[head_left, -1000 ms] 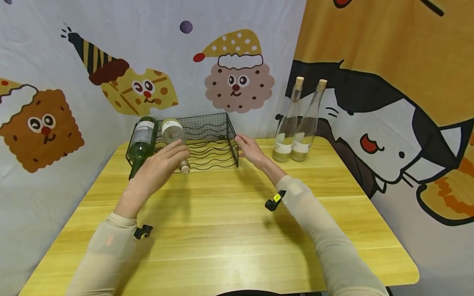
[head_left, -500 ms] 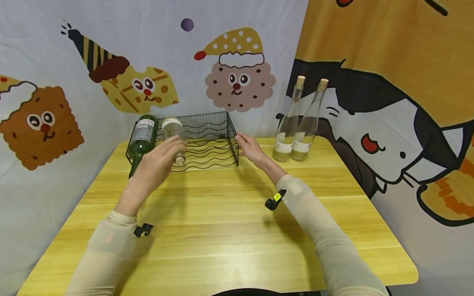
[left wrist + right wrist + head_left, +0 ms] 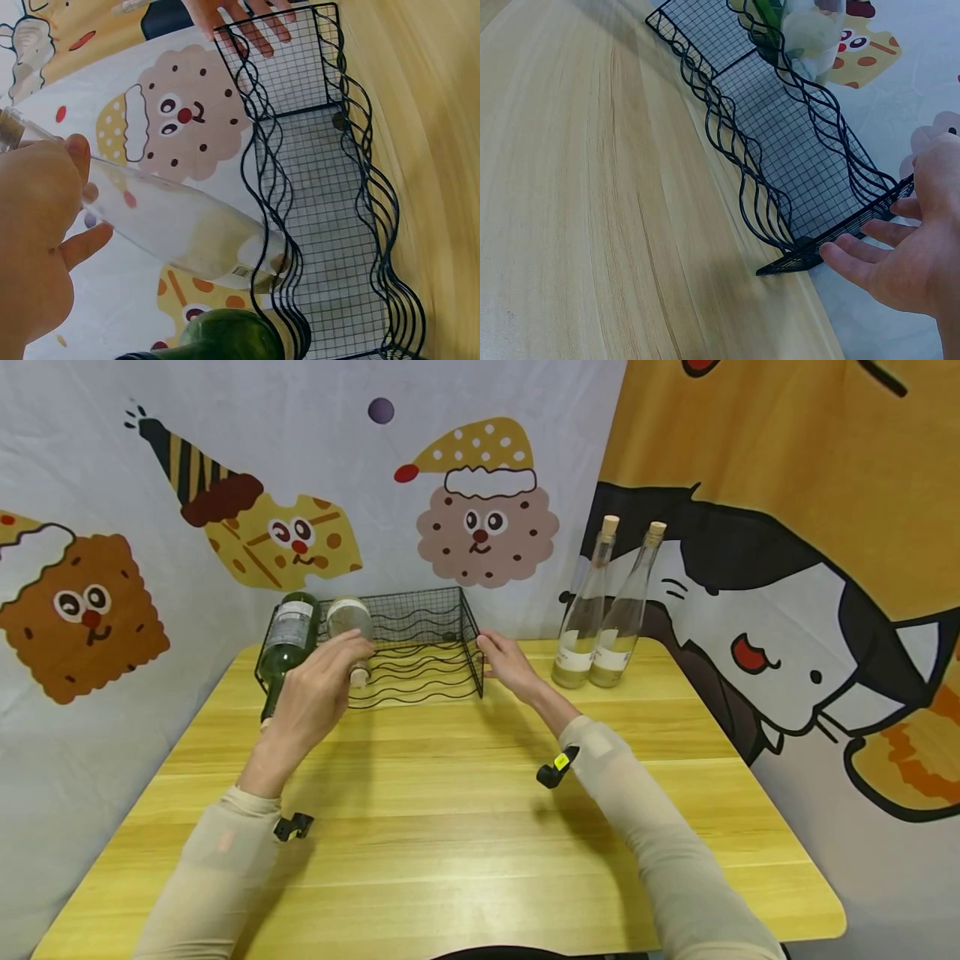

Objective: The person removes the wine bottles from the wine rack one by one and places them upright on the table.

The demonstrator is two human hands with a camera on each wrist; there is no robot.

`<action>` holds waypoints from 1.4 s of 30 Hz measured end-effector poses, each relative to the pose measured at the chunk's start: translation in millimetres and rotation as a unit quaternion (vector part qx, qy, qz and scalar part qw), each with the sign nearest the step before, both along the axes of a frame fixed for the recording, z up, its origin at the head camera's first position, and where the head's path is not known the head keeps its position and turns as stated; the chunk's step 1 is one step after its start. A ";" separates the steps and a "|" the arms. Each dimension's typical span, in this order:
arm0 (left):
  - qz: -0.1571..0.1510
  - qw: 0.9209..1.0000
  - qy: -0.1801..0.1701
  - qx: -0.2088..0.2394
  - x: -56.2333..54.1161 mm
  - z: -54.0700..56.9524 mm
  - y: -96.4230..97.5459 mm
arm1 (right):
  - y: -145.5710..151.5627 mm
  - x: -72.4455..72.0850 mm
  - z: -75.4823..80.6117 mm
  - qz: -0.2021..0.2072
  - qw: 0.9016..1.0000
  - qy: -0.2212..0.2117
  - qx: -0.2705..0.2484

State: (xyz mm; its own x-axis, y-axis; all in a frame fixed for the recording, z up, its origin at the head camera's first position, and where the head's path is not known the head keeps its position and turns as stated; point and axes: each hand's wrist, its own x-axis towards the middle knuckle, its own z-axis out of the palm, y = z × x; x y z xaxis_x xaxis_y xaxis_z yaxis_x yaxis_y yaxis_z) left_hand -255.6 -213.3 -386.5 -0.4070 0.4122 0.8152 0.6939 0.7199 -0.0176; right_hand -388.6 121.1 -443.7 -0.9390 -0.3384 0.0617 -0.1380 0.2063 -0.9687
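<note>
A clear glass bottle (image 3: 348, 614) with a cork lies in the upper level of the black wire wine rack (image 3: 423, 672), neck toward me. My left hand (image 3: 315, 685) grips its neck; in the left wrist view the thumb and fingers wrap the neck below the cork, and the bottle's base (image 3: 259, 274) rests among the wavy wires. At the rack's right end my right hand (image 3: 512, 667) touches the side panel; in the right wrist view its fingers (image 3: 855, 251) lie fairly straight along the outside of the mesh.
A green bottle (image 3: 288, 631) lies in the rack's leftmost slot, neck toward me. Two corked clear bottles (image 3: 573, 643) stand upright close together at the table's back right. The wooden table (image 3: 480, 827) meets a cartoon-printed cloth (image 3: 262, 427) behind and at the sides.
My left hand has shifted slightly back and left, and the clear bottle's neck has slid away from me and left into the rack. The right hand stays at the rack's side.
</note>
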 end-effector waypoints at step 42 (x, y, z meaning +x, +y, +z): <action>-0.162 0.958 0.080 0.222 57.4 72.3 52.7 | 0.3 -1.2 -4.2 -0.004 1.000 0.013 0.006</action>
